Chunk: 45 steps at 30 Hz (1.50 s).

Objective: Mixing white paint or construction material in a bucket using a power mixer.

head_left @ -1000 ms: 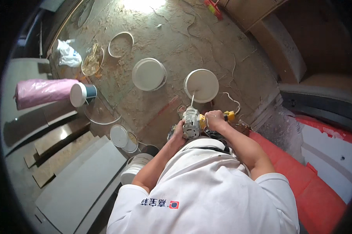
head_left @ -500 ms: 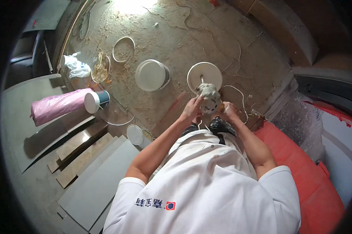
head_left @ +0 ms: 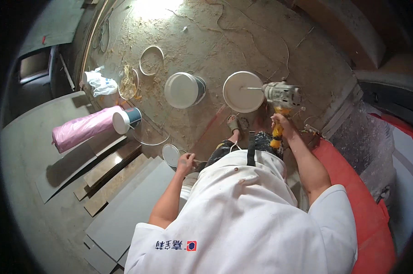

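In the head view my right hand (head_left: pixel 283 127) is closed round the yellow taped handle of a hand-held power mixer (head_left: pixel 282 93). The tool lies on its side in the air, its grey body smeared with dried material. Its thin rod points left over a round white bucket (head_left: pixel 243 108) of pale contents; the rod's far end is lost against them. My left hand (head_left: pixel 186 164) is low at my left side, beside a lidded tub (head_left: pixel 171 154). Its fingers are closed, with a thin dark thing by the fingertips that I cannot make out.
Another white bucket (head_left: pixel 181 90) stands left of the first. Two hoop-like rims (head_left: pixel 163 57), a plastic bag (head_left: pixel 103 86), a pink wrapped roll (head_left: pixel 85 129) and a small teal-and-white pail (head_left: pixel 121 122) lie farther left. Cords cross the dusty floor. Boards are at lower left, a red sheet (head_left: pixel 352 196) at right.
My left hand has come off the mixer and moved down to my left side. My right hand has swung the mixer to the right, tipping it from upright toward lying sideways.
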Motion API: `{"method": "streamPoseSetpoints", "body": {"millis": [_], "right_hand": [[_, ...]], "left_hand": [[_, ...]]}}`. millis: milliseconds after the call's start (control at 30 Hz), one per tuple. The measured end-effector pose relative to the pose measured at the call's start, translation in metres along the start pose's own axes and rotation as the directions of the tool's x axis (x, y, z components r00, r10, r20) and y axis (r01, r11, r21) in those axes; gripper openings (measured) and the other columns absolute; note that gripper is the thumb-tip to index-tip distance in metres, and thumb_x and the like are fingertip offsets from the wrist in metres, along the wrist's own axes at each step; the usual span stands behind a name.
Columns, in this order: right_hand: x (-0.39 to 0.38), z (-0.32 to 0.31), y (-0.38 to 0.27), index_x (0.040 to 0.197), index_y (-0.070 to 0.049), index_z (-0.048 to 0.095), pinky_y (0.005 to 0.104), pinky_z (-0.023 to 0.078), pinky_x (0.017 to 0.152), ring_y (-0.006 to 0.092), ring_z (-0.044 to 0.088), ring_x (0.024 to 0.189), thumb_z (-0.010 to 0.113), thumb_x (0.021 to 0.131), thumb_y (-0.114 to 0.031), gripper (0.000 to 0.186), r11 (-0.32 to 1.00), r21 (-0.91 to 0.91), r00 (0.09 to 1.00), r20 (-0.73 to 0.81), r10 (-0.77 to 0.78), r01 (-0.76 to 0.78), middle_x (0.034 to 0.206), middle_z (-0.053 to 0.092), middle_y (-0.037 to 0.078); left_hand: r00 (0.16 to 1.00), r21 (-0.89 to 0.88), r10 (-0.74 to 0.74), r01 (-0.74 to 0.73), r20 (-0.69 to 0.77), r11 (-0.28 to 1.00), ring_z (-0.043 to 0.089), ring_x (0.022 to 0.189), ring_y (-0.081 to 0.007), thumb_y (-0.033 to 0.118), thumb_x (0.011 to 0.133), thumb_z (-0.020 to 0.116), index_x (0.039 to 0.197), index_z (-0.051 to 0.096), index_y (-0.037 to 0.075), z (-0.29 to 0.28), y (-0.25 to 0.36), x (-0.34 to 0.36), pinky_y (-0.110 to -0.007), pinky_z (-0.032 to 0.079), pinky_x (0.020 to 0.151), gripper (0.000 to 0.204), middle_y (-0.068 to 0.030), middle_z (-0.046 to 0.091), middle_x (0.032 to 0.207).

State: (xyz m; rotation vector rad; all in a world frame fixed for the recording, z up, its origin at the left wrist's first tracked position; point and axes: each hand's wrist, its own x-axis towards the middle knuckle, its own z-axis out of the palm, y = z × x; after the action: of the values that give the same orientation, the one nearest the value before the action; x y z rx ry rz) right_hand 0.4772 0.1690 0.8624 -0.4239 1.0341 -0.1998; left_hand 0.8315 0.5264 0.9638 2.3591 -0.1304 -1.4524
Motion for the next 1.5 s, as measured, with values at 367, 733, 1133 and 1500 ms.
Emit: {"method": "streamPoseSetpoints", "body": {"millis": [367,733,1133,1500], "right_hand": [[-0.018,-0.035,-0.002,0.080,-0.009,0.055,0.0333,0.051,0.060,0.0165,0.058,0.059,0.062,0.081,-0.014,0.009,0.859,0.511,0.998,-0.041,0.053,-0.025,0.068,0.056,0.003],[-0.029,-0.055,0.004,0.080,-0.011,0.054,0.0343,0.052,0.062,0.0163,0.059,0.061,0.060,0.082,-0.014,0.007,0.850,0.520,0.996,0.058,0.072,-0.091,0.069,0.056,0.002],[-0.037,-0.042,-0.015,0.075,-0.012,0.055,0.0316,0.048,0.052,0.0143,0.058,0.054,0.062,0.081,-0.016,0.010,0.981,0.137,0.989,-0.043,0.143,-0.136,0.066,0.056,0.000],[-0.020,-0.018,0.001,0.083,-0.008,0.059,0.0309,0.045,0.048,0.0152,0.056,0.051,0.070,0.072,-0.009,0.015,0.961,-0.265,0.997,-0.026,0.074,-0.078,0.064,0.057,0.003]], "left_hand": [[0.996,-0.003,-0.031,0.032,0.078,0.999,0.064,0.065,-0.0152,0.024,0.096,0.057,0.104,0.063,-0.001,0.023,0.030,-0.010,-0.028,0.052,0.058,0.027,-0.0083,0.068,0.081],[0.997,0.073,0.050,-0.054,0.053,0.996,0.061,0.064,-0.0140,0.021,0.095,0.056,0.102,0.064,-0.004,0.022,0.029,-0.003,-0.028,0.050,0.061,0.027,-0.0081,0.066,0.076],[0.993,0.095,0.111,-0.114,0.037,0.989,0.064,0.066,-0.0164,0.022,0.096,0.057,0.105,0.063,-0.002,0.044,0.030,-0.007,-0.031,0.054,0.061,0.026,-0.0088,0.067,0.081],[0.999,-0.098,0.043,-0.044,-0.014,0.994,0.062,0.073,-0.0133,0.024,0.095,0.058,0.104,0.064,-0.002,0.059,0.038,-0.027,-0.029,0.053,0.063,0.027,-0.0061,0.066,0.085]]}}
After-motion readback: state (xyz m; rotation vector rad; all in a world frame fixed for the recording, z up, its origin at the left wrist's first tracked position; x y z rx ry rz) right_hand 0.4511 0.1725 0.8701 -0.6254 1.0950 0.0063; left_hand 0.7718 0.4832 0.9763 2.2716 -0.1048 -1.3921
